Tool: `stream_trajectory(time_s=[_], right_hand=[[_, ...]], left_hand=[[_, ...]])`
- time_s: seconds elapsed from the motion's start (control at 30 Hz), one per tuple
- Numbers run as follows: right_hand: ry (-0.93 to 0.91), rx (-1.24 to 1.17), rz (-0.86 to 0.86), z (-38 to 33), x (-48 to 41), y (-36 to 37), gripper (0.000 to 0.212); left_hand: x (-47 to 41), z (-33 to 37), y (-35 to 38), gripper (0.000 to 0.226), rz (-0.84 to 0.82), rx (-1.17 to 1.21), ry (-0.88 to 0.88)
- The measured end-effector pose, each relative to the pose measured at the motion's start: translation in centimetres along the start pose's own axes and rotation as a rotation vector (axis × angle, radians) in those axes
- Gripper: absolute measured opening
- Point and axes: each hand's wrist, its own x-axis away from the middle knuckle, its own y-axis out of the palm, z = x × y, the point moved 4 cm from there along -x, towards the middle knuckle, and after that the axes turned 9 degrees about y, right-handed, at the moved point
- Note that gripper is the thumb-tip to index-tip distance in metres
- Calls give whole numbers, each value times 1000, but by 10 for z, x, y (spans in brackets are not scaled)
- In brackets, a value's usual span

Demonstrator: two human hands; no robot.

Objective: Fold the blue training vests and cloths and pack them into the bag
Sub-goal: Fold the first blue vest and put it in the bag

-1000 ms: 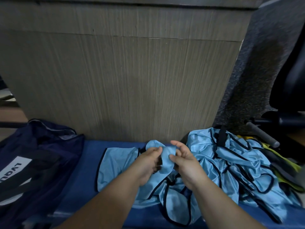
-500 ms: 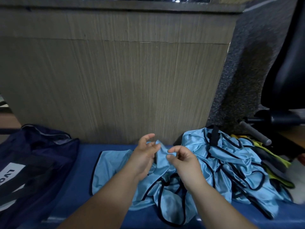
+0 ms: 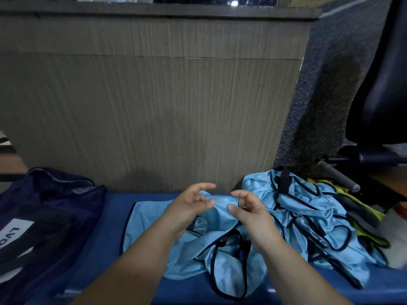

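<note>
Where the light-blue training vest (image 3: 220,219) lies crumpled on the blue bench (image 3: 103,243), between navy bag (image 3: 48,212) and vest pile (image 3: 308,208) | head view: left hand (image 3: 189,209) pinches its raised fold, fingers curled | right hand (image 3: 251,216) pinches the same fold, close beside.

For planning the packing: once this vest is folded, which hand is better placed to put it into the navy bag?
Probably the left hand: it holds the vest nearer the bag; the right hand is beside the pile.
</note>
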Motion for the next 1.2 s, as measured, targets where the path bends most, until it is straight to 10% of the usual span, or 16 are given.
stream_trajectory(time_s=[0.3,0.5,0.6,0.73,0.9,1.1,1.2], right_hand=[[397,1069,103,36,-3,-75,15],[494,1233,23,65,3,-78,84],[480,1309,31,65,4,-75,70],[379,1137,78,59,0,-75,18],[210,502,64,21,0,-58,24],[-5,296,-70,-32,12,-27,24],[-37,234,-146,-45,20,-17,36]], left_hand=[[-4,-3,-14,32,288,-264,43],[-5,-7,-9,43,256,-383,27],[-3,-3,-9,28,270,-378,63],[0,-2,-9,22,281,-433,65],[4,-6,0,25,244,-402,48],[7,-1,20,11,60,-382,42],[7,-4,26,43,-71,-464,42]])
